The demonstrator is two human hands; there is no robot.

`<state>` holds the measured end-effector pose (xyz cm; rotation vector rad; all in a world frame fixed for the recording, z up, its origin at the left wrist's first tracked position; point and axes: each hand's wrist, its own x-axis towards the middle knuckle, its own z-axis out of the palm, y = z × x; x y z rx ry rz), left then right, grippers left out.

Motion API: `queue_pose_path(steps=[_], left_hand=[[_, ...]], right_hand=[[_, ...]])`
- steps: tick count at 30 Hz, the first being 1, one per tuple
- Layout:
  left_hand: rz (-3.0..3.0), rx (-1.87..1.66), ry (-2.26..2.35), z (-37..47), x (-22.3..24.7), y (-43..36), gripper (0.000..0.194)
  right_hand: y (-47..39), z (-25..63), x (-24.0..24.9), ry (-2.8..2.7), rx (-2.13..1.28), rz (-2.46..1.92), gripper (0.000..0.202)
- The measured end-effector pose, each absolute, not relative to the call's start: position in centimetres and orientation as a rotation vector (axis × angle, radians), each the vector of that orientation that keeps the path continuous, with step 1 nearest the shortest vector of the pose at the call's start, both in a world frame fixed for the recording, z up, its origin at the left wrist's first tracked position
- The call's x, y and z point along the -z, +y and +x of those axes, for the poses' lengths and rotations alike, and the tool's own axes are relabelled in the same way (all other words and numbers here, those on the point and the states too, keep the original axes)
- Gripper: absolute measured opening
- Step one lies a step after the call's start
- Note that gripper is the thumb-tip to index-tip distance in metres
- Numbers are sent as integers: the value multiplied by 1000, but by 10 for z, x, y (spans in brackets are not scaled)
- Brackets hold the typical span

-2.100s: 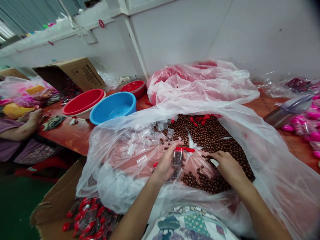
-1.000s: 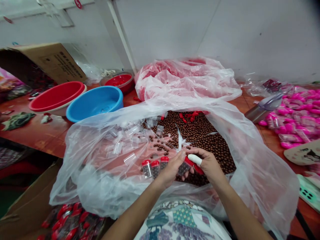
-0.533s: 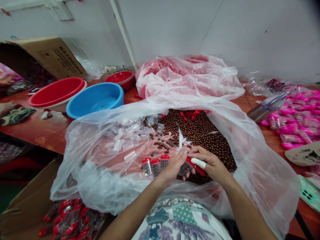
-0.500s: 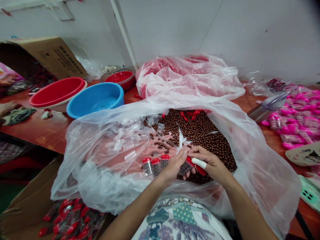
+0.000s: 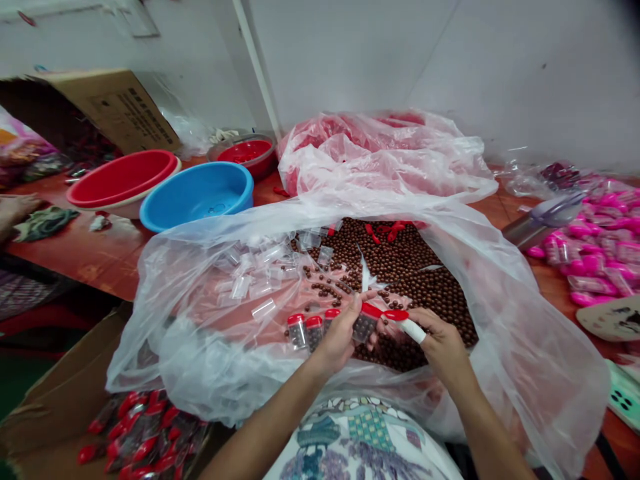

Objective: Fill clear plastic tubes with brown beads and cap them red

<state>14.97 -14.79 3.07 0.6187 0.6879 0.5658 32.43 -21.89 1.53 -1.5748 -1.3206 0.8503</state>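
My left hand (image 5: 343,337) grips a small clear plastic jar (image 5: 364,328) filled with dark brown balls, its red rim facing up. Just right of that rim is a flat oval red lid (image 5: 397,315); whether it is joined to the jar I cannot tell. My right hand (image 5: 440,337) pinches the lid, one finger wrapped in white. Left of my hands stand several filled red-topped jars (image 5: 297,330). Beneath and behind lies a heap of brown balls (image 5: 405,260) in an opened plastic bag (image 5: 180,347). Empty clear jars (image 5: 260,267) lie at the bag's left.
A blue basin (image 5: 200,193) and a red basin (image 5: 123,179) stand back left. Behind is a bag of red pieces (image 5: 380,147). To the right lie a scoop (image 5: 543,217) and pink-capped containers (image 5: 600,247). A carton (image 5: 55,393) at lower left holds red-capped jars. Another person's hand (image 5: 17,210) rests at far left.
My right hand has moved slightly right and down, away from the jar's top. The red lid has turned up beside the rim. My left hand still holds the jar.
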Motion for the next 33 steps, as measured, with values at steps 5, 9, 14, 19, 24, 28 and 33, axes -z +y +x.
queue_pose_path(steps=[5,9,14,19,24,28,33], left_hand=[[658,-613,695,152,-28,-153,59],[611,-637,692,153,-29,-154,62],[632,-577,761,152,-29,-154,72],[741,-584,759,150,-26,-153,75],[998,-636,904,144,-33,-153,73],[1140,-618,982,140,-38,-155,71],[1164,-597,1005,137,-35,-156,71]], right_hand=[[-217,297,-20,-1305,-716,-1505,29],[-215,284,-21,-1692,-448,-1535,61],[-214,277,-16,-1946,-104,-1634,74],[-209,277,-17,-2025,32,-1585,64],[-204,275,-24,-2091,31,-1584,63],[-203,273,-24,-2145,-2,-1633,72],[-206,275,-25,-2167,-140,-1594,82]])
